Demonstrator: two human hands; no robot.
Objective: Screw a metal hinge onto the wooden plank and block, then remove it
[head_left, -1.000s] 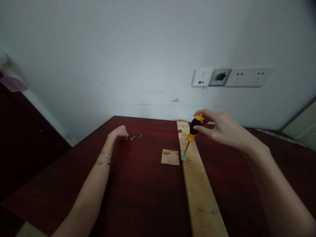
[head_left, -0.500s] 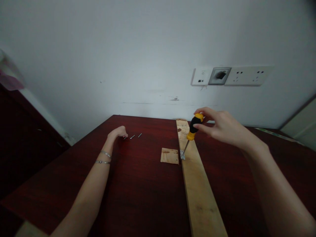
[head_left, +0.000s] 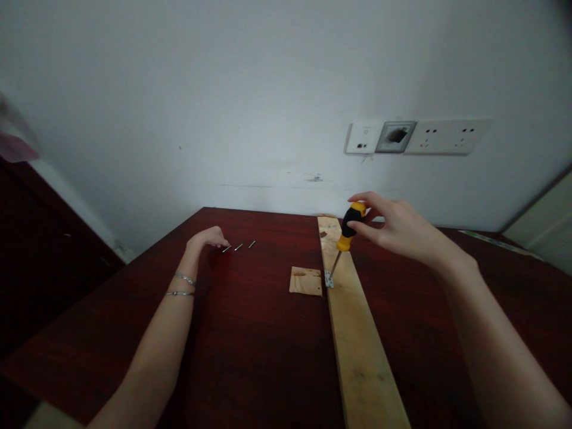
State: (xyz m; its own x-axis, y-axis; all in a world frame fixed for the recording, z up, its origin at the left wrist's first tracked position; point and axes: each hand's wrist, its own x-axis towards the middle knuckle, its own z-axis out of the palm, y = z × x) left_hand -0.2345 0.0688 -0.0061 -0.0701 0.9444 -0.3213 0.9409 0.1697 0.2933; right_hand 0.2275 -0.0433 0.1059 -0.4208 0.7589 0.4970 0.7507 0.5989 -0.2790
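Observation:
My right hand (head_left: pixel 393 226) grips the yellow-and-black handle of a screwdriver (head_left: pixel 347 233). The shaft slants down, its tip at a small metal hinge (head_left: pixel 329 279) on the left edge of a long wooden board (head_left: pixel 357 333). To the left, my left hand (head_left: pixel 211 237) is low over the table with its fingers curled together. Its fingertips are at the upper end of the leftmost screw (head_left: pixel 226 249); whether they pinch anything is hidden. Two more screws, a middle one (head_left: pixel 238 246) and a right one (head_left: pixel 252 243), lie beside it.
A square piece of wood (head_left: pixel 305 281) lies just left of the hinge on the dark red table (head_left: pixel 259 345). Behind the table rises a white wall (head_left: pixel 179 89) with a row of sockets (head_left: pixel 420 137). Pink material (head_left: pixel 16 148) shows at the far left.
My left hand has shifted slightly left, uncovering more of the leftmost screw. The screwdriver stays at the hinge in my right hand. The whole view has moved a little.

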